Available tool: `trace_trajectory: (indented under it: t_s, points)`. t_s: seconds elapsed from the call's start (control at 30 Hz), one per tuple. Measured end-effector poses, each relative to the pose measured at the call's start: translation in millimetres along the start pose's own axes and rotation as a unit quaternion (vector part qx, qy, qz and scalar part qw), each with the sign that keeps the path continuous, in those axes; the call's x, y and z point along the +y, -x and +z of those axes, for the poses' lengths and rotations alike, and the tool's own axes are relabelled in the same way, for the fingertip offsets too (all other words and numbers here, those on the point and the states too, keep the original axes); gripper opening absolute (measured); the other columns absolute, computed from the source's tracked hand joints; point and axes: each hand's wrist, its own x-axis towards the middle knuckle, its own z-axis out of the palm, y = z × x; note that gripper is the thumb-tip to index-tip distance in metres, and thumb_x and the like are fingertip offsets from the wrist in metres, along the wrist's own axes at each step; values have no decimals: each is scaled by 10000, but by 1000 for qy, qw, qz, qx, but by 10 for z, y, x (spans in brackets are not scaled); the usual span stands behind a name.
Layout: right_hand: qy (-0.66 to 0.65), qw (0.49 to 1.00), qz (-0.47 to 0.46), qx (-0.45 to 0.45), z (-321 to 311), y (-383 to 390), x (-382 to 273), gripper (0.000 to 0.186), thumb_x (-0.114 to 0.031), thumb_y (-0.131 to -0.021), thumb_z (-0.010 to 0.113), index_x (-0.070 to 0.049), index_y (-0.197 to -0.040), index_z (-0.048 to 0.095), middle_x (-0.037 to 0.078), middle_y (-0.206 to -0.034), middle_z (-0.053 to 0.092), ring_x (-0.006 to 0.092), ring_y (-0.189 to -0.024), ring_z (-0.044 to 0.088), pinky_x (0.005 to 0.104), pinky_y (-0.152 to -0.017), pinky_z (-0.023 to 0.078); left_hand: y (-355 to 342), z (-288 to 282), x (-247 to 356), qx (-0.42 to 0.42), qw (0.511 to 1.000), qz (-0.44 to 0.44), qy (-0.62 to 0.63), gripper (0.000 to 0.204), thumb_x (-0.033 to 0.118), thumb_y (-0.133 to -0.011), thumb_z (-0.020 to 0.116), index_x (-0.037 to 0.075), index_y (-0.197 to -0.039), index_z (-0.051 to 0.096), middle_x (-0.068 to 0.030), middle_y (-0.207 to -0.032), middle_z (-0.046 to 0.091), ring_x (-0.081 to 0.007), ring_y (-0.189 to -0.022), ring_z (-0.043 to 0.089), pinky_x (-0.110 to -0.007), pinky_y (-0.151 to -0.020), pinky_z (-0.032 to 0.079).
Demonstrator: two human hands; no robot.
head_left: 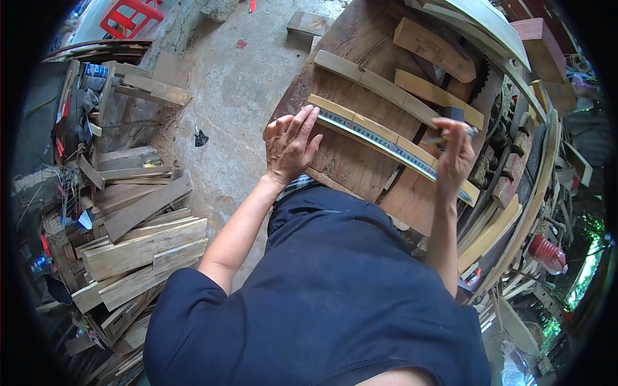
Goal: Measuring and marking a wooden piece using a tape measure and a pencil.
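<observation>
A narrow strip of pale yellow wood (360, 121) lies slantwise across the plywood top (335, 151). The pulled-out blade of a tape measure (380, 143) runs along its near edge. My left hand (291, 143) rests at the strip's left end, its fingers stretched out and their tips by the blade's end. Above the right part of the strip is my right hand (456, 154), slightly blurred, with its fingers closed on a thin pencil (435, 139). The far end of the blade runs down beside my right wrist.
Beyond the strip lie a longer wooden batten (376, 87), a thick wood block (434, 48) and a yellowish board (438, 96). A toothed saw blade (481, 80) shows at the right. Stacked boards (141, 248) fill the left side. A red bottle (547, 254) sits far right.
</observation>
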Motion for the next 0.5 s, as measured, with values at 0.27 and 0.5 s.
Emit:
trace_trajectory:
  t_s: [0.27,0.5]
  points:
    - [-225,943,195,-149,1172,14,137,242,-239,-1040,679,-9,-1083,742,48,-874,749,103,-788,713,252,-732,570,-35,11,25,6,1000,-5,3,631,322,-884,760,178,-1471,580,56,-1467,558,-185,-1144,524,-355,-1004,384]
    - [-96,984,98,-115,1370,124,268,203,-206,-1025,695,-11,-970,667,65,-788,742,109,-721,724,271,-658,563,-14,11,1,8,1000,-16,-1,622,342,-884,756,197,-1465,588,68,-1469,555,-173,-1134,518,-350,-996,382]
